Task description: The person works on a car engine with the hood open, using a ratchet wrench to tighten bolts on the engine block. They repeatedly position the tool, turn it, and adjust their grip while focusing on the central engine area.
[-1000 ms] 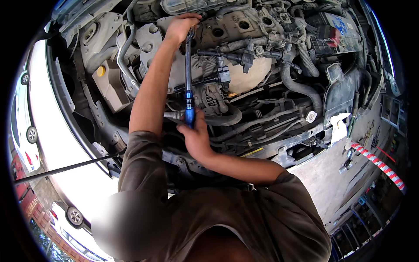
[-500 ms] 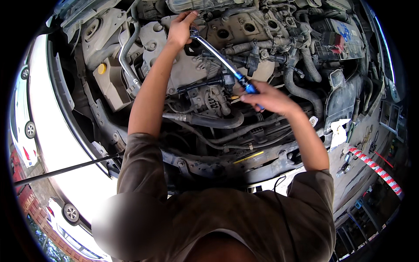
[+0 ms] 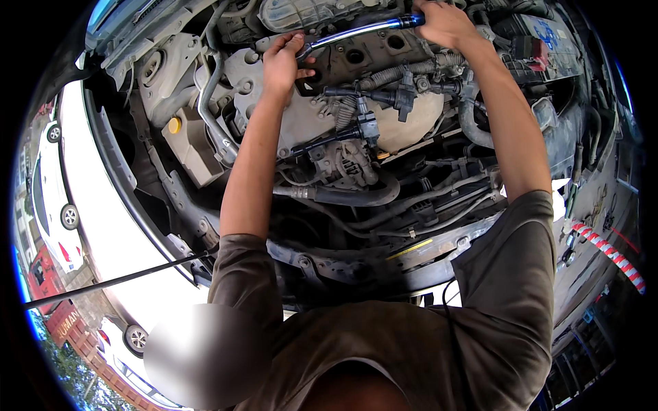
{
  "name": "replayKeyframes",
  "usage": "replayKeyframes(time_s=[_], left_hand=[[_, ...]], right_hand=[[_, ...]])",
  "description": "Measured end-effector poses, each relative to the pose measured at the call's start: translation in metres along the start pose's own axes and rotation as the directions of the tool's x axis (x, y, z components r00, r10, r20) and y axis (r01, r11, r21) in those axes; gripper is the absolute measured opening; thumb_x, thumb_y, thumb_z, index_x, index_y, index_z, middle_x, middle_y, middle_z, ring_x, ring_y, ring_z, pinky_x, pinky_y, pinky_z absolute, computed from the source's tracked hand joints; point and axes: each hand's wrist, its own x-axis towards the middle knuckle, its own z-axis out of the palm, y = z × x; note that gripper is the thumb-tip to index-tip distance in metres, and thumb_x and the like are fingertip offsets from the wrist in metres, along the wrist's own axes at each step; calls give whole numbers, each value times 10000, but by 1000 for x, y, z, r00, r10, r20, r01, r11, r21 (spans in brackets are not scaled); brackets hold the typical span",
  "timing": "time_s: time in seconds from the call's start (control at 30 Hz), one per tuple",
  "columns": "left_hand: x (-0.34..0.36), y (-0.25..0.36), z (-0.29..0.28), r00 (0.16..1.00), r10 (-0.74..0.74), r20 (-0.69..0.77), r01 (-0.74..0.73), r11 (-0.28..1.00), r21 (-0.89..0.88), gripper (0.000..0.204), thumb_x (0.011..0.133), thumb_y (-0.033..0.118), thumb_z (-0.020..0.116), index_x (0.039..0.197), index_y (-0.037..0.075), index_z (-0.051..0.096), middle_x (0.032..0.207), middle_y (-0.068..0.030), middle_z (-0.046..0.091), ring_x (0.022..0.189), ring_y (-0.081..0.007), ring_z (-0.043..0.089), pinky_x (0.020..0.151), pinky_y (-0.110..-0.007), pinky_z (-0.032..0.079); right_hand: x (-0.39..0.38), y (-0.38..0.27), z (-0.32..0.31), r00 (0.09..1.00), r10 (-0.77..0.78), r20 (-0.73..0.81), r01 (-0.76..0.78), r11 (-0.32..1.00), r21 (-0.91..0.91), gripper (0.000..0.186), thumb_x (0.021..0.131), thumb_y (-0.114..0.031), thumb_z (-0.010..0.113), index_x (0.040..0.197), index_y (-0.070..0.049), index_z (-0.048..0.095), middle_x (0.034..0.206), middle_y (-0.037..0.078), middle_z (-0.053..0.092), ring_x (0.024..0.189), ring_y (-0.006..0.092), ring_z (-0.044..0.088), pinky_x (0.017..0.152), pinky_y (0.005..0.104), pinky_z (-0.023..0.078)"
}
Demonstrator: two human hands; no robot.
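Note:
A long chrome ratchet wrench with a blue grip (image 3: 363, 30) lies across the engine's top. My left hand (image 3: 279, 65) is closed around its head, thumb above and fingertips beside a plug hole in the valve cover (image 3: 288, 113). Out at the other end, my right hand (image 3: 445, 26) is wrapped around the grip. Whatever fits below the wrench head is hidden by my left hand. Two black ignition coils, one upper (image 3: 406, 96) and one lower (image 3: 368, 127), lie on the engine nearer to me. More round plug holes (image 3: 354, 56) show beneath the wrench shaft.
A beige reservoir with a yellow cap (image 3: 175, 126) stands at the left. The battery (image 3: 552, 44) is at the far right. A thick black hose (image 3: 356, 195) and the front crossmember (image 3: 384, 255) run between me and the engine. A thin prop rod (image 3: 116, 279) slants at the left.
My right hand has swung the wrench grip away from me, up to the far side, turning the wrench about its head. My left hand stays at the head. The view has shifted slightly.

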Motion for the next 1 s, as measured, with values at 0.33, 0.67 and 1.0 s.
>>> replayKeyframes(time_s=[0.33,0.67,1.0], left_hand=[[8,-11,11,999,36,-21,-34,996,87,226,892,137,533,995,30,703,722,-7,522,463,-99,422,393,-248,310],[9,-7,7,999,34,23,-39,970,240,271,848,96,512,1037,67,704,669,9,523,493,-69,420,402,-221,294],[15,-4,3,990,-10,139,-25,969,244,287,830,93,528,1064,46,689,674,-29,567,466,-76,422,386,-225,287]], right_hand=[[-84,11,26,983,4,185,-60,953,298,412,704,-359,703,890,9,691,709,169,628,721,294,621,706,376,466],[-137,-22,34,940,181,290,-296,855,427,419,701,-449,708,834,-52,703,677,126,643,730,307,647,712,384,477],[-178,-56,55,917,290,275,-399,688,606,398,751,-428,706,809,-35,681,632,119,611,643,292,604,661,373,459]])
